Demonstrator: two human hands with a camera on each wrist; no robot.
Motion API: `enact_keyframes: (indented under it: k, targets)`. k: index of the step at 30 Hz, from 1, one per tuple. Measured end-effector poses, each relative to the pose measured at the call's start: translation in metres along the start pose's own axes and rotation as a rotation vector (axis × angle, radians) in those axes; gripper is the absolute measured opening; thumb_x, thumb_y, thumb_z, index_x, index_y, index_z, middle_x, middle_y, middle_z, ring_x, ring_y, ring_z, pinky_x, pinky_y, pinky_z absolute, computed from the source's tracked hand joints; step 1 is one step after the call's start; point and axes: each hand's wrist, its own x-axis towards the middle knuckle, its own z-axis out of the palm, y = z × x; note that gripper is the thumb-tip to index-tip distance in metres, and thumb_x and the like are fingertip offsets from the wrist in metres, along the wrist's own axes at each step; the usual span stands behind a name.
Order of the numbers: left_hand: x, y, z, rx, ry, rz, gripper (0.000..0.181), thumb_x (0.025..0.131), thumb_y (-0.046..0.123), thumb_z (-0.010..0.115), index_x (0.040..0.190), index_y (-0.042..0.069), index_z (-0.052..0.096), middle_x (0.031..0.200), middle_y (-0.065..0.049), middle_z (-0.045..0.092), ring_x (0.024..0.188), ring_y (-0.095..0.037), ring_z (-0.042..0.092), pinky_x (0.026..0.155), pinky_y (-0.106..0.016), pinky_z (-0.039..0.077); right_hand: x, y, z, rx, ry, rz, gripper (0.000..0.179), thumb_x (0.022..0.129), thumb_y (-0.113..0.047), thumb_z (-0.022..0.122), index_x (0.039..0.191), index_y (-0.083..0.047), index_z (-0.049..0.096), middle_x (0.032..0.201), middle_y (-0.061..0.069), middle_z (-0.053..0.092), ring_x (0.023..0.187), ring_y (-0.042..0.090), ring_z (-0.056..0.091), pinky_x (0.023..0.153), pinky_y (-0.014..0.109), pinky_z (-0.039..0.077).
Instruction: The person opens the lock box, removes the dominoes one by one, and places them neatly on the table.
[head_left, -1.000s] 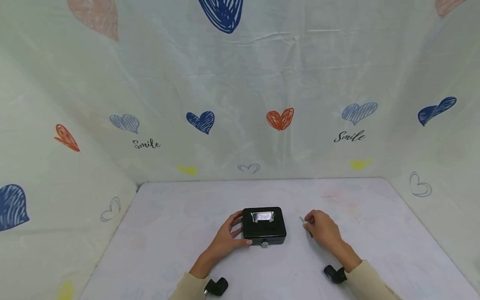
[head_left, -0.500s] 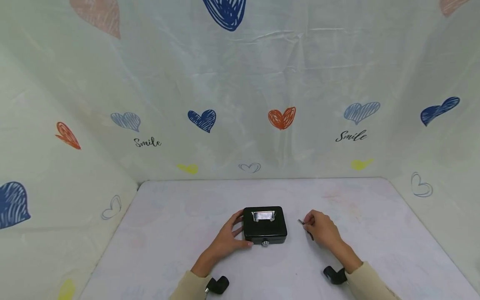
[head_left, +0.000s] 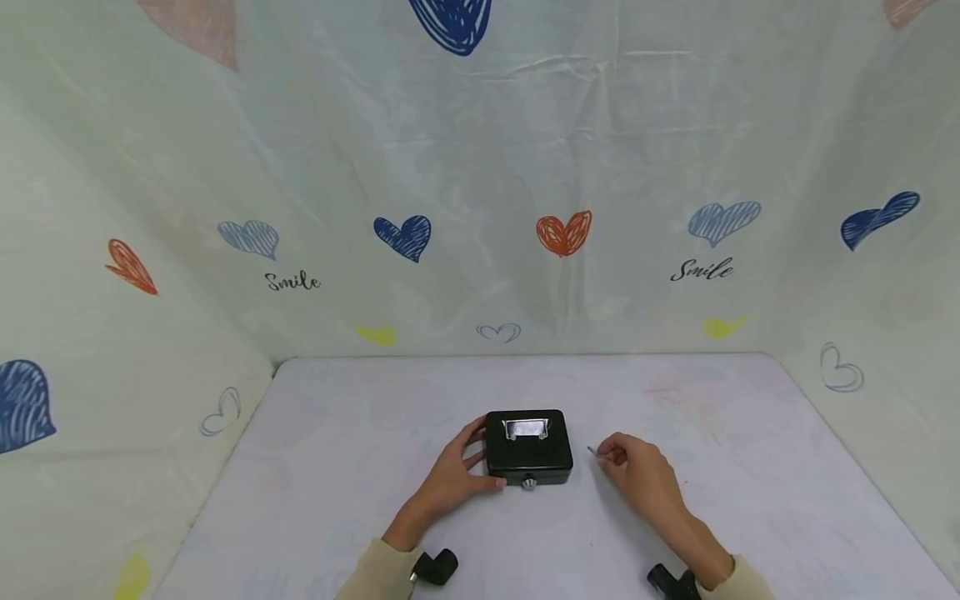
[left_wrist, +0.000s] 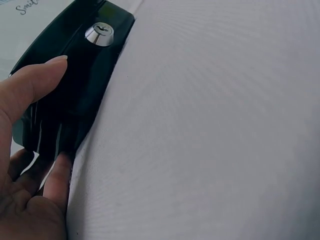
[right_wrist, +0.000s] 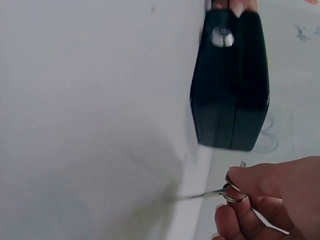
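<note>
A black cash box (head_left: 528,454) with a silver handle on its lid stands on the table, its lid down. On its front is a round silver lock (left_wrist: 100,34) with a keyhole. My left hand (head_left: 450,479) grips the box's left end, thumb on the front face and fingers along the side. To the right of the box, and apart from it, my right hand (head_left: 641,475) pinches a small key (right_wrist: 243,164), whose tip points toward the box. A key ring (right_wrist: 235,197) hangs at the fingers, with a second, blurred key (right_wrist: 200,194) dangling from it.
The white table (head_left: 360,417) has rounded far corners. Behind and beside it hangs a pale curtain (head_left: 480,167) printed with hearts and "Smile". A black wrist camera (head_left: 437,567) sits at the left sleeve, another wrist camera (head_left: 670,581) at the right.
My right hand has shifted left and slightly toward me, turning so that the key tip comes closer to the box. The left hand and the box stay in place.
</note>
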Motion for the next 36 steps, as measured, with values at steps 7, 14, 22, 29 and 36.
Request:
enact_keyframes:
  k: [7,14,22,29,36]
  targets:
    - [0.002,-0.001,0.0,-0.003,0.0,-0.013,0.1,0.063,0.013,0.086,0.143,0.032,0.029,0.143,-0.006,0.033,0.125,-0.031,0.042,0.092,-0.025,0.047,-0.021,-0.021,0.007,-0.006,0.033,-0.057,0.014,0.073,-0.008,0.075,0.079,-0.017,0.066,0.068,-0.012,0.058,0.065,0.007,0.055,0.053,0.022,0.044]
    - [0.0,-0.002,0.0,0.012,0.011,-0.022,0.1,0.063,0.014,0.086,0.143,0.031,0.029,0.144,-0.006,0.033,0.125,-0.031,0.042,0.093,-0.026,0.047,-0.036,-0.035,0.021,0.026,0.012,-0.111,0.02,0.071,-0.006,0.076,0.076,-0.021,0.065,0.067,-0.018,0.055,0.065,0.003,0.055,0.055,0.02,0.046]
    - [0.002,-0.002,-0.001,0.029,0.012,0.003,0.1,0.063,0.018,0.086,0.144,0.032,0.028,0.144,-0.003,0.033,0.126,-0.028,0.042,0.094,-0.025,0.045,-0.04,-0.045,0.035,0.019,-0.043,-0.154,0.019,0.07,-0.006,0.074,0.074,-0.022,0.064,0.063,-0.019,0.053,0.058,-0.003,0.049,0.05,0.017,0.043]
    - [0.001,-0.001,-0.001,0.01,0.001,0.015,0.1,0.063,0.018,0.086,0.144,0.029,0.028,0.143,-0.004,0.034,0.126,-0.027,0.042,0.095,-0.023,0.044,-0.04,-0.053,0.045,-0.007,-0.047,-0.192,0.018,0.07,-0.007,0.072,0.072,-0.022,0.063,0.061,-0.02,0.05,0.055,-0.004,0.046,0.048,0.017,0.041]
    - [0.001,-0.002,-0.002,0.019,0.006,0.024,0.1,0.063,0.021,0.086,0.144,0.028,0.028,0.143,-0.005,0.034,0.126,-0.027,0.041,0.095,-0.024,0.044,-0.037,-0.057,0.051,-0.033,-0.026,-0.188,0.016,0.07,-0.007,0.073,0.071,-0.02,0.064,0.058,-0.019,0.05,0.053,-0.004,0.045,0.047,0.016,0.04]
